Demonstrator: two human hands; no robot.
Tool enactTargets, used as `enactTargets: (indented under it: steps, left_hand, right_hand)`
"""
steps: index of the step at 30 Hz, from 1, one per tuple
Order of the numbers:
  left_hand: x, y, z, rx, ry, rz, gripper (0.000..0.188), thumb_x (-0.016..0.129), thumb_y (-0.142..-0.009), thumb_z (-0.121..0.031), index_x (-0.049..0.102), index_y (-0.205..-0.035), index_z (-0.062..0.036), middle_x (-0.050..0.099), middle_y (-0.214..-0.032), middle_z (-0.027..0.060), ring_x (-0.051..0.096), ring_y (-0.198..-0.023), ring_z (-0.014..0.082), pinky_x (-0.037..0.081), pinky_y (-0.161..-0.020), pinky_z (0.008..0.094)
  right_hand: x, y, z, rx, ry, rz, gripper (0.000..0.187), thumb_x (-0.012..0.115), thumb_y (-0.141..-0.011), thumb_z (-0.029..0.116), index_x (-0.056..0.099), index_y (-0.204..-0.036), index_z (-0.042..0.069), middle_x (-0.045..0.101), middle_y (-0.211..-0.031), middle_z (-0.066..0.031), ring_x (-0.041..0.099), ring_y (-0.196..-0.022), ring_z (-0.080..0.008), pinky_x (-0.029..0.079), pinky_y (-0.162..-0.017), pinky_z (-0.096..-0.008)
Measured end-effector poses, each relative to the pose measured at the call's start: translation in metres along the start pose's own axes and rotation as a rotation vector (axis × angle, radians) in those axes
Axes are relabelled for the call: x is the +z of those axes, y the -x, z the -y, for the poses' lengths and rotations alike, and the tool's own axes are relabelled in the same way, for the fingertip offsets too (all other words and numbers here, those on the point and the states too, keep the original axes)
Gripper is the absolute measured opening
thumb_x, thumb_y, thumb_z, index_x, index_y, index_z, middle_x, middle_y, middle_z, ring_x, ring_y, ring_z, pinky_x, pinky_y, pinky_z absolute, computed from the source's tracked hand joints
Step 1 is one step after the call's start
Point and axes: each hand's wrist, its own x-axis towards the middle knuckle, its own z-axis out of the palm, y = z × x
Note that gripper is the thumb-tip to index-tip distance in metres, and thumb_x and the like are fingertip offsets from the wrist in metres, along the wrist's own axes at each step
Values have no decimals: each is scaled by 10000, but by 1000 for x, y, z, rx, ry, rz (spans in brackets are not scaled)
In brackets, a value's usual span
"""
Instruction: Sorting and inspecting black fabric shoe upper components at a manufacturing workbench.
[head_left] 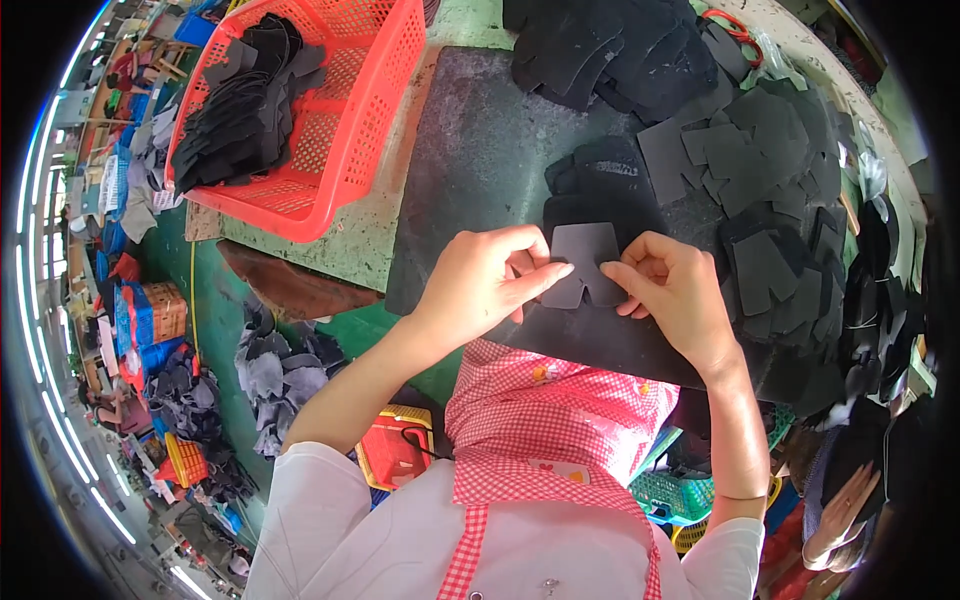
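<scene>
Between my two hands is a dark grey cut piece (584, 255) of flat sheet material, with a notch in its near edge. My left hand (492, 272) pinches its left side between thumb and fingers. On the opposite side, my right hand (676, 290) grips the right edge the same way. Just beyond lie black cut pieces (600, 172), partly covered by the held one. Everything is above a dark work board (465, 130) on the table. I cannot tell whether the held piece is one layer or more.
A red plastic basket (350, 150) with black pieces in it stands at the far left. Piles of black pieces (610, 50) and grey-black pieces (750, 145) cover the back and right. Grey scraps (285, 375) hang or lie lower left. Another person's hand (845, 510) shows at lower right.
</scene>
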Motion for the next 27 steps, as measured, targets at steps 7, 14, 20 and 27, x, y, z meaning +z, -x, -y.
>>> enactTargets:
  steps: [7, 14, 20, 27]
  left_hand:
    - [0, -6, -1, -49, -105, -4, 213, 758, -915, -158, 610, -872, -11, 626, -609, 40, 635, -515, 119, 497, -483, 273]
    - [6, -15, -7, 421, -713, -372, 264, 789, -798, -157, 569, -926, -86, 545, -944, 75, 623, -932, 283, 533, -721, 406]
    - [10, -13, -6, 659, -389, -223, 235, 766, -758, 12, 597, -895, -78, 620, -905, 71, 616, -808, 257, 504, -672, 352]
    - [13, -23, -7, 518, -617, -179, 468, 790, -796, -96, 648, -1242, -106, 570, -1139, 100, 561, -1023, 257, 484, -880, 391]
  right_hand:
    - [10, -4, -2, -57, 143, -82, 259, 797, -870, 191, 630, -802, 5, 641, -600, -93, 698, -557, -190, 529, -550, -297]
    - [25, 13, -12, -407, 711, -472, 370, 862, -740, 245, 579, -902, 72, 628, -854, -40, 651, -819, -238, 519, -654, -357]
    - [9, 23, -23, -248, 55, -283, 278, 799, -793, 23, 589, -973, 39, 676, -794, -51, 642, -701, -147, 509, -669, -284]
    - [8, 28, -16, -381, 635, -439, 286, 862, -750, 246, 663, -876, 83, 619, -823, -58, 616, -831, -264, 496, -768, -389]
